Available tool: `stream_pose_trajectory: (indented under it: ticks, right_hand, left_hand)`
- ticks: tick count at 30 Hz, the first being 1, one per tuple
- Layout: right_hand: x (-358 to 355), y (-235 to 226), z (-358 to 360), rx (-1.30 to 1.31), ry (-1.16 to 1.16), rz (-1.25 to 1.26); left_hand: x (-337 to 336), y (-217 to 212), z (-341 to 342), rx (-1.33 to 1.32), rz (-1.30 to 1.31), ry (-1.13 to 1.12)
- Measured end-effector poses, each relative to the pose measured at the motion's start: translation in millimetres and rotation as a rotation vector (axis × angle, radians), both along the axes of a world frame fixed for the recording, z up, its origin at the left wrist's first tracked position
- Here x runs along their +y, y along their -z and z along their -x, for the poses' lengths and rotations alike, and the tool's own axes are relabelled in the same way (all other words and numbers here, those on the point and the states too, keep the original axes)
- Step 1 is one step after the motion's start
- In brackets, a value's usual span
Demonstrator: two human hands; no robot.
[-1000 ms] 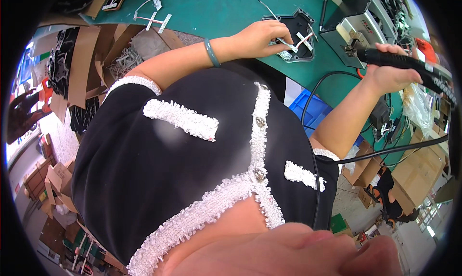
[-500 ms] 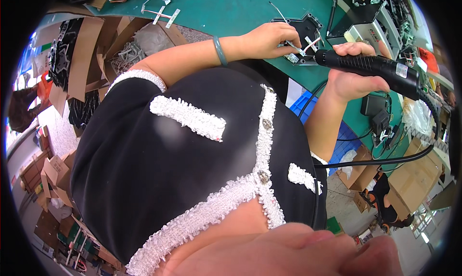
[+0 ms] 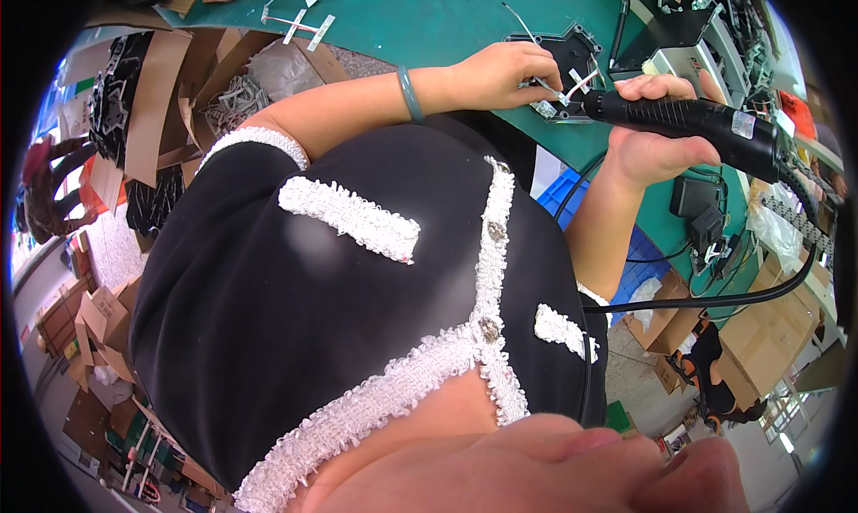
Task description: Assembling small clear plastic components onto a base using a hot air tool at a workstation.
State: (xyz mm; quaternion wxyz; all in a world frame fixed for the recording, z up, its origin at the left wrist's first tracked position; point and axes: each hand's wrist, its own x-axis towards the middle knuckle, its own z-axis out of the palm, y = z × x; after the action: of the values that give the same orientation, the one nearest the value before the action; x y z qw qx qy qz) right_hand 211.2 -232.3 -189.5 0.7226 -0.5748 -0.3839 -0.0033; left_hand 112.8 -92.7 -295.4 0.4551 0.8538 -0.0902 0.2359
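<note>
Fingers [image 3: 536, 73] of our left hand [image 3: 500, 73] pinch the white wire [image 3: 572, 88] on the black part [image 3: 572, 53], upper right. Our right hand [image 3: 652, 129] grips the driver [image 3: 697, 120]; we should keep its tip square and the part flat on the bench [image 3: 420, 12].

Left hand [image 3: 505, 73] pins black part [image 3: 563, 53] near the green desk's [image 3: 420, 17] front edge; right hand [image 3: 652, 129] grips black electric screwdriver [image 3: 688, 120], tip on the part.

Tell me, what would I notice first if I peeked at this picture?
Probably the long black electric screwdriver with its cable, gripped in the right hand at the upper right, its tip at a small black angular part with white wires on the green worktable. The left hand, with a green bangle on its wrist, steadies that part. A black top with white woolly trim fills the middle.
</note>
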Motion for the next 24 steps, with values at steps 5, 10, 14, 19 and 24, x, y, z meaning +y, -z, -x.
stream_pose_trajectory:
  ticks: [5, 10, 14, 19, 24]
  right_hand:
    - [4, -3, 6, 0.002, -0.044, 0.04]
    - [4, -6, 11, 0.003, -0.051, 0.052]
    - [5, -8, 17, -0.03, -0.084, 0.097]
    - [4, -5, 16, -0.025, -0.142, 0.086]
    - [4, 0, 10, -0.022, -0.141, 0.08]
  left_hand:
    - [0, -1, 2, -0.01, 0.021, 0.005]
    - [-1, -4, 3, 0.002, 0.024, 0.012]
    - [-2, -7, 6, -0.004, 0.019, 0.018]
    - [-1, -8, 5, -0.035, 0.021, 0.042]
    - [2, -9, 7, -0.029, 0.026, 0.036]
